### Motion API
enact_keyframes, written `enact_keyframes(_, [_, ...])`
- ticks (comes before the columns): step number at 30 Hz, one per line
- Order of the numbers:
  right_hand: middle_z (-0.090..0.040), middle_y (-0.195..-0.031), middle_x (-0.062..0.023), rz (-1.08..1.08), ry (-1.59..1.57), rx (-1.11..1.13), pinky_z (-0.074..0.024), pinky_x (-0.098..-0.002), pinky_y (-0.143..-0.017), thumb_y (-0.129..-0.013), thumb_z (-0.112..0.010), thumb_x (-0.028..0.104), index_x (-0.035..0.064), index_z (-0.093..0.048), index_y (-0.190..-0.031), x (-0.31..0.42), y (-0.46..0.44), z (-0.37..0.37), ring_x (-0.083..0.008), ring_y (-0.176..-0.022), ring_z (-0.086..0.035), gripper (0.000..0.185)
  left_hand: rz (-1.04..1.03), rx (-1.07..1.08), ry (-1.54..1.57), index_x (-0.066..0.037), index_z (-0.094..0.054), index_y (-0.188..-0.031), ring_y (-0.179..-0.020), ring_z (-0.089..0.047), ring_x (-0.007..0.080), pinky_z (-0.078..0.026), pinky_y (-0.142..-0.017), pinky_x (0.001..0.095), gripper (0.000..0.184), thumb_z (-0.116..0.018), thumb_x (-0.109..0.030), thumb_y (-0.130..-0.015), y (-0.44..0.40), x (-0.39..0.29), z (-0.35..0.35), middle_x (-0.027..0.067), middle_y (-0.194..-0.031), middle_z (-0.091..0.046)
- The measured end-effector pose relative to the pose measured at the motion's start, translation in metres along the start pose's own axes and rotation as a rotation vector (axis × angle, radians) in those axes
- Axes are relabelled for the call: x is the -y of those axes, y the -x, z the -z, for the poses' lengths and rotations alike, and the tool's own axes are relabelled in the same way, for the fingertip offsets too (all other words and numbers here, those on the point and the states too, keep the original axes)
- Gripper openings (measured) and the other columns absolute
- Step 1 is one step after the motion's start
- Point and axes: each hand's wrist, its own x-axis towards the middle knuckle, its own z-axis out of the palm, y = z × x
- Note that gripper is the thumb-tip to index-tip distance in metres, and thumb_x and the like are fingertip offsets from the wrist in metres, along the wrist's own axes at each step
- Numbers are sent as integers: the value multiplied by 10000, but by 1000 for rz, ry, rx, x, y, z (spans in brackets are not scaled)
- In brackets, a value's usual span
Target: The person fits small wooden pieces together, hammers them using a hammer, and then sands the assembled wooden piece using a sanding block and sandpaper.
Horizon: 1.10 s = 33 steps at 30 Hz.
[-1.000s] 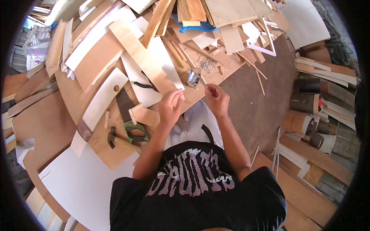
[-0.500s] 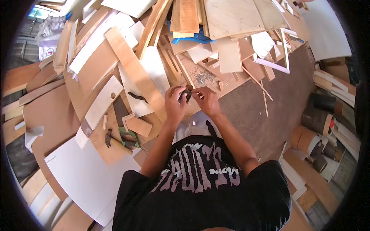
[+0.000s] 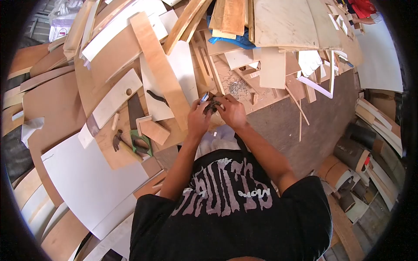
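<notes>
In front of my chest, my left hand [image 3: 198, 117] and my right hand [image 3: 233, 113] meet with curled fingers over a small dark object [image 3: 211, 105]. My fingers hide much of it, so its kind is unclear. A small blue and white piece [image 3: 204, 97] sticks up by the left fingertips; what it is does not show. Just beyond my hands lies a scatter of metal nails or staples [image 3: 237, 88] on a board. A long wooden plank [image 3: 159, 69] lies left of my left hand, beside dark-handled pliers or a similar tool [image 3: 156, 96].
A claw hammer [image 3: 117, 141] and a green-framed tool [image 3: 141, 143] lie on the left, near a large white panel [image 3: 87, 187]. Stacked boards [image 3: 285, 24] fill the far side. Rolls [image 3: 335, 169] stand at right. Another person's arm [image 3: 365, 20] shows far right.
The view has shifted, and the scene sits differently in it. My hands stay together on the dark object. The blue and white piece now shows by my left fingers, and another person's arm appears at upper right.
</notes>
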Motion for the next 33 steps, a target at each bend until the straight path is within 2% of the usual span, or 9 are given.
enact_keyframes(3, [-713,-961,-115,16,82,31,-613,-423,-731,-846,-799,143,78,-748,-974,-4,0,-5,-333,-835,-740,153,-106,-27,-67,-55,-732,-1158,-1075,-690,399,-566,-908,449,302,-772,-84,-860,-1,7,-2,210,-1271,-661])
enact_keyframes(9, [-725,-1007,-140,144,-139,4,-614,-433,-741,-846,-786,73,59,-752,-974,-18,0,-6,-340,-837,-739,134,-161,-39,-307,-59,-747,-1057,-964,-705,406,-575,-826,461,228,-801,-167,-863,-5,3,-8,204,-1238,-654])
enact_keyframes(12, [-724,-1026,-165,-18,-170,64,-614,-444,-732,-863,-771,78,59,-753,-978,-8,-3,7,-351,-839,-738,118,-114,-6,-316,-52,-753,-996,-939,-704,412,-574,-810,474,174,-798,-158,-865,-5,10,-13,202,-1218,-656])
enact_keyframes(15, [-718,-1025,-185,33,-24,21,-614,-454,-711,-898,-743,113,51,-753,-965,-8,-5,12,-371,-837,-738,91,-123,-62,-251,-46,-753,-946,-937,-703,413,-573,-802,477,129,-790,-145,-873,-5,8,-17,207,-1204,-666])
enact_keyframes(18, [-696,-893,-171,68,105,-36,-582,-436,-630,-902,-753,113,52,-781,-971,-11,-8,6,-359,-729,-718,96,-161,-92,-224,-42,-752,-938,-950,-708,411,-573,-811,473,119,-783,-144,-885,-5,9,-18,210,-1204,-678])
enact_keyframes(26, [-756,-857,-126,31,246,113,-606,-441,-688,-885,-729,237,158,-815,-1012,-20,-15,-6,-342,-794,-745,171,-162,-132,-76,24,-714,-908,-1048,-725,398,-593,-893,432,97,-777,-36,-866,-1,15,-23,243,-1290,-663])
enact_keyframes(30, [-762,-869,-102,48,287,203,-611,-429,-694,-875,-741,274,189,-810,-1005,-6,-31,9,-332,-800,-752,170,-191,-154,-152,26,-729,-930,-1054,-724,396,-590,-903,441,90,-768,-32,-871,-1,11,-22,237,-1305,-657])
enact_keyframes(32, [-769,-890,-94,6,489,414,-612,-440,-709,-857,-755,306,195,-797,-976,4,-43,15,-321,-818,-759,168,-111,-134,-66,22,-757,-942,-1059,-725,393,-588,-912,445,83,-758,-26,-875,0,12,-24,236,-1312,-656])
enact_keyframes(33, [-769,-890,-94,7,487,411,-612,-440,-709,-857,-755,306,195,-797,-976,-2,-46,10,-321,-818,-759,168,-114,-134,-69,22,-757,-942,-1059,-725,393,-588,-912,445,83,-758,-26,-875,0,11,-24,236,-1312,-656])
